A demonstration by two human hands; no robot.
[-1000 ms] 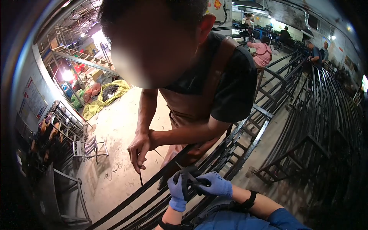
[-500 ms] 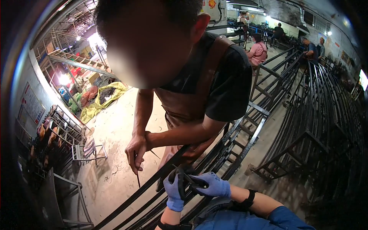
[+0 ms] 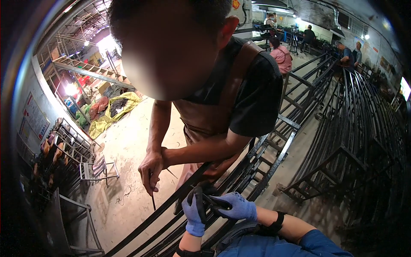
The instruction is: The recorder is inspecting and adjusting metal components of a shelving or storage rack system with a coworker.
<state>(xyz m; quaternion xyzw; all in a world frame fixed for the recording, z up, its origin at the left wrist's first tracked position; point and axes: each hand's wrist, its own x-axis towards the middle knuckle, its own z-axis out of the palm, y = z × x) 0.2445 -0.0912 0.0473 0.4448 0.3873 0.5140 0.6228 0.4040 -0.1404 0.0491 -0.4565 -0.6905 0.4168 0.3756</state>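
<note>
Both my hands wear blue gloves with black palms and meet above a bundle of long black metal bars (image 3: 165, 207). My left hand (image 3: 195, 213) is closed, its fingers bent up against the other glove. Close beside it my right hand (image 3: 233, 206) is also closed, thumb and fingers pinched together and pointing left. A thin dark piece seems to lie between the fingertips, but dark gloves against dark bars hide its kind. Just across the bars a person in a brown apron (image 3: 201, 118) leans in, one bare hand (image 3: 150, 171) holding a thin dark rod (image 3: 154, 202).
Black ladder-like frames (image 3: 274, 158) run away to the right, beside a large stack of long dark bars (image 3: 355, 111). A small metal chair frame (image 3: 100, 169) stands at the left, near a yellow sheet (image 3: 100, 126). Several people work in the background.
My hands keep almost the same closed pose over the bars. In the background the person in pink has shifted slightly left in the picture.
</note>
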